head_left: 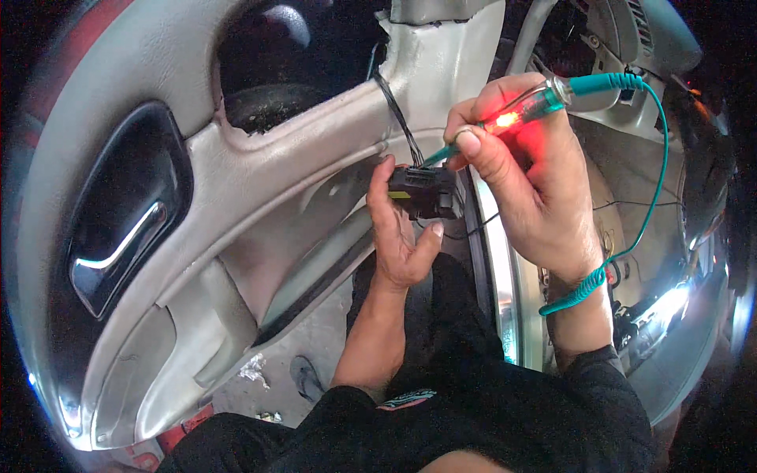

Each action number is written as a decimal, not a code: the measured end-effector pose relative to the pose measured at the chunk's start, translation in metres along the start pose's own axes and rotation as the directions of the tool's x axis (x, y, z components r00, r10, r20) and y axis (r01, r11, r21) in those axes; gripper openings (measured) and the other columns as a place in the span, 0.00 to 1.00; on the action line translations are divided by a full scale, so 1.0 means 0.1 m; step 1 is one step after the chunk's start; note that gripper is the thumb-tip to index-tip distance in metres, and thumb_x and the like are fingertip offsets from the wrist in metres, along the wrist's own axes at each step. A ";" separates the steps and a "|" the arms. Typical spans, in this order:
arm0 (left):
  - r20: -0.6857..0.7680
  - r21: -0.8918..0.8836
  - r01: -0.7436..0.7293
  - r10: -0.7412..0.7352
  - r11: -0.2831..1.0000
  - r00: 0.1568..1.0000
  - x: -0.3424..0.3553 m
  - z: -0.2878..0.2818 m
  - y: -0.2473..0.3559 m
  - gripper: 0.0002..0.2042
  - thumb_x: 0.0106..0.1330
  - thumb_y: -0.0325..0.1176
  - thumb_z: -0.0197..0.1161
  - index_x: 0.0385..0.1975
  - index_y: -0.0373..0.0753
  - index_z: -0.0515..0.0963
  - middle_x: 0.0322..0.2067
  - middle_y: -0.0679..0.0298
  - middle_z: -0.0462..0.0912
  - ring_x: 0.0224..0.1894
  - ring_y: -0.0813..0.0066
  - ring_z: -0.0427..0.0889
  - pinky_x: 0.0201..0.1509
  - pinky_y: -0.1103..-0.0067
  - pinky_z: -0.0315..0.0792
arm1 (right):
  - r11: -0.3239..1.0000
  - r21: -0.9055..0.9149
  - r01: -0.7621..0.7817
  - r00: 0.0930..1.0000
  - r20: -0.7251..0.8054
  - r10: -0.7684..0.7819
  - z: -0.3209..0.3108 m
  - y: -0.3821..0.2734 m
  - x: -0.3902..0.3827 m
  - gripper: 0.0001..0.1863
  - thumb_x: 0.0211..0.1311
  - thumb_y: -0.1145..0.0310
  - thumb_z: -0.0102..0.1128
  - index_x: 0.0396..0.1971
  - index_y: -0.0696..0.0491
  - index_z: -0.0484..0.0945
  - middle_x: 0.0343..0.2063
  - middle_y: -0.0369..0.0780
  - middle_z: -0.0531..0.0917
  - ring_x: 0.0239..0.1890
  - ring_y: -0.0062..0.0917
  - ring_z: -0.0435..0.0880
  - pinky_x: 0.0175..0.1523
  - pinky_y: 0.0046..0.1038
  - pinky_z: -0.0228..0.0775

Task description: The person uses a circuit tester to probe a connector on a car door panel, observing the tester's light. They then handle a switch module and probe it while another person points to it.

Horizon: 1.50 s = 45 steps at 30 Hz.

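Observation:
My right hand grips a teal circuit tester whose bulb glows red through the clear body. Its tip points down at the wire side of a black switch module; whether it touches a contact is too small to tell. Fingers and thumb of my left hand hold that module from the left and below. A bundle of dark wires runs from the module up to an opening in the door panel. From the tester's rear, a teal coiled cord loops down past my right wrist.
The beige car door panel fills the left side, with a chrome inner handle in a black recess. A thin black wire crosses at the right. On the floor lie a dark sandal and crumpled litter.

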<state>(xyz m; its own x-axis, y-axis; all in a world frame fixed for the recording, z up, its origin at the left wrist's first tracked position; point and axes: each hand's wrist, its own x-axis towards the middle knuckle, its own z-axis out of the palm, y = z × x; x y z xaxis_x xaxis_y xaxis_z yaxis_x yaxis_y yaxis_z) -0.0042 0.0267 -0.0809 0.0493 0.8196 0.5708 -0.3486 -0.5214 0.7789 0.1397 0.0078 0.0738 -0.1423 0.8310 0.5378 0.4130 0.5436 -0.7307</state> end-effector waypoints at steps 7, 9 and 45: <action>-0.038 0.057 0.115 -0.113 0.992 0.993 -0.02 0.04 0.02 0.52 0.47 0.20 0.68 0.71 0.38 0.41 0.60 0.54 0.63 0.61 0.62 0.67 0.66 0.66 0.62 | 0.997 0.072 -0.022 1.000 -0.008 0.023 0.01 0.02 0.03 0.13 0.68 0.72 0.57 0.46 0.57 0.65 0.37 0.40 0.79 0.37 0.20 0.78 0.45 0.23 0.74; -0.033 0.024 0.130 -0.129 0.991 0.991 -0.05 0.03 0.01 0.52 0.47 0.21 0.71 0.71 0.38 0.42 0.60 0.54 0.64 0.60 0.62 0.68 0.66 0.66 0.62 | 0.996 0.083 -0.040 0.999 -0.010 0.041 -0.01 0.01 0.01 0.12 0.68 0.73 0.57 0.45 0.57 0.65 0.37 0.40 0.79 0.37 0.20 0.79 0.45 0.24 0.75; -0.112 -0.063 0.079 -0.086 0.995 0.990 -0.01 0.05 0.07 0.38 0.58 0.28 0.66 0.66 0.32 0.51 0.52 0.56 0.68 0.55 0.68 0.71 0.63 0.70 0.64 | 0.996 0.091 -0.025 1.000 -0.001 0.025 0.06 0.03 0.06 0.11 0.67 0.74 0.57 0.43 0.57 0.65 0.37 0.40 0.81 0.37 0.20 0.81 0.43 0.24 0.76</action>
<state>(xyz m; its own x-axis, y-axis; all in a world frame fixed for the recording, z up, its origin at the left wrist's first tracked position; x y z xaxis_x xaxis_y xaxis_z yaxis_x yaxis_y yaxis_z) -0.0021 0.0210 -0.0744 -0.0260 0.8827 0.4692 -0.4022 -0.4390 0.8035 0.1344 0.0154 0.0725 -0.1312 0.8441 0.5199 0.3329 0.5315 -0.7789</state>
